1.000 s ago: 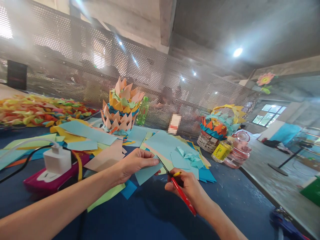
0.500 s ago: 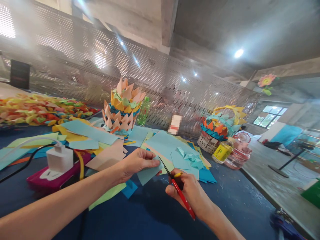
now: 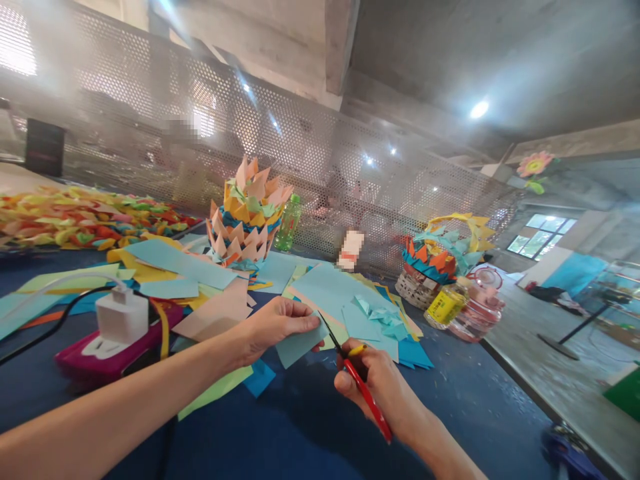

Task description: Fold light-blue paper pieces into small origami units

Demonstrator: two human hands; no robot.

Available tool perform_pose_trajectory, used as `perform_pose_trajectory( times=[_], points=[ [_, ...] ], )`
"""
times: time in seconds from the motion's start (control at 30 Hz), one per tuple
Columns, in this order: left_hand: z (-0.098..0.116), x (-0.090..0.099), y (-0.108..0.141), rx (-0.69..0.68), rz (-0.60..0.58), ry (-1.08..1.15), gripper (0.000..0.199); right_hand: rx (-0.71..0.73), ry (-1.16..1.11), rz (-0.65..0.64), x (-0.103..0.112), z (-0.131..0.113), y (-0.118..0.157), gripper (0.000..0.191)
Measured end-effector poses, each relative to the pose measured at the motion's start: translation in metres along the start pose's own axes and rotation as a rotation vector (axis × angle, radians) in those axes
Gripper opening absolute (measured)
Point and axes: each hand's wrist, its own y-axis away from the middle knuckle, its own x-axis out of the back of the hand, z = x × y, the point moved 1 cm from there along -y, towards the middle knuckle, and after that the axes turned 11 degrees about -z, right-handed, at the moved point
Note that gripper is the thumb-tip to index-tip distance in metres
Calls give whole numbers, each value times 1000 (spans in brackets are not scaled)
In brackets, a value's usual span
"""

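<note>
Between thumb and fingers, my left hand (image 3: 287, 325) pinches a small sheet of light blue paper (image 3: 299, 348) above the dark blue table. My right hand (image 3: 373, 380) grips scissors (image 3: 367, 397) with red and yellow handles. The scissor blades point up and left, and their tips are at the paper's right edge, close to my left fingertips. Whether the blades are cutting into the paper I cannot tell. Behind my hands lie larger light blue sheets (image 3: 320, 290) and a heap of folded light blue pieces (image 3: 385, 320).
A purple power strip (image 3: 107, 357) with a white charger (image 3: 121, 317) and cables sits at left. Folded-paper baskets (image 3: 245, 240) stand behind, with a green bottle (image 3: 289, 223). A yellow-labelled bottle (image 3: 445, 305) and pink jug (image 3: 477, 313) stand right. Colourful folded pieces (image 3: 85, 220) pile up far left.
Almost nothing differs. My right hand with the scissors has shifted very slightly to the right; my left hand keeps the paper in the same place.
</note>
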Motion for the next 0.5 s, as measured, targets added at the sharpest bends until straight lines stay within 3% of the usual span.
perform_pose_trajectory(
  times=[0.27, 0.5],
  points=[
    [-3, 0, -1, -22, 45, -85, 31, 24, -92, -92, 6, -13, 7, 47],
    [-7, 0, -2, -18, -12, -74, 29, -12, -139, -86, 1, -7, 4, 53]
  ],
)
